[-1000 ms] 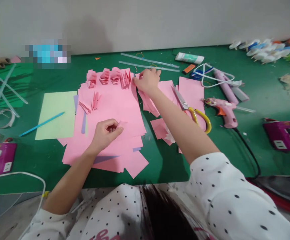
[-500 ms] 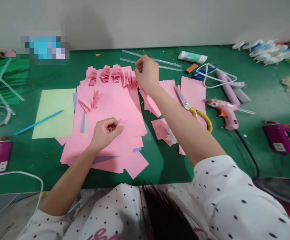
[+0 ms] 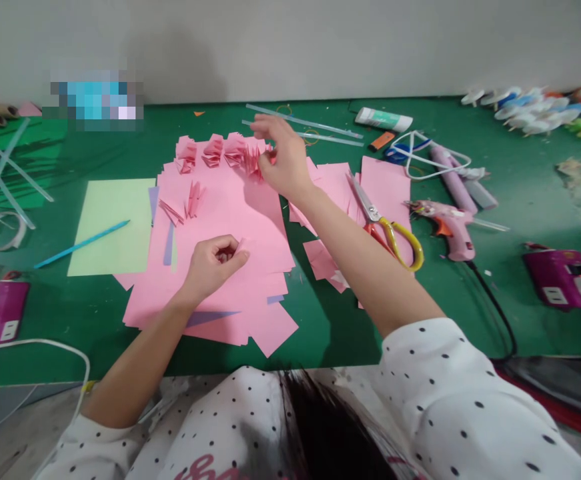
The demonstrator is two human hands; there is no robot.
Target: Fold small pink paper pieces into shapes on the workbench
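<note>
Meanwhile, left hand (image 3: pixel 213 262) pinches a folded pink piece (image 3: pixel 241 246) (pointing right), right hand (image 3: pixel 281 160) loosely curled.

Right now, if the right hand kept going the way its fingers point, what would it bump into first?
The right hand points left and slightly away, along the far edge of the pink sheets. It would most likely meet the row of folded pink paper fans first, the nearest one sitting right at its fingertips. Height above them is hard to judge.
</note>
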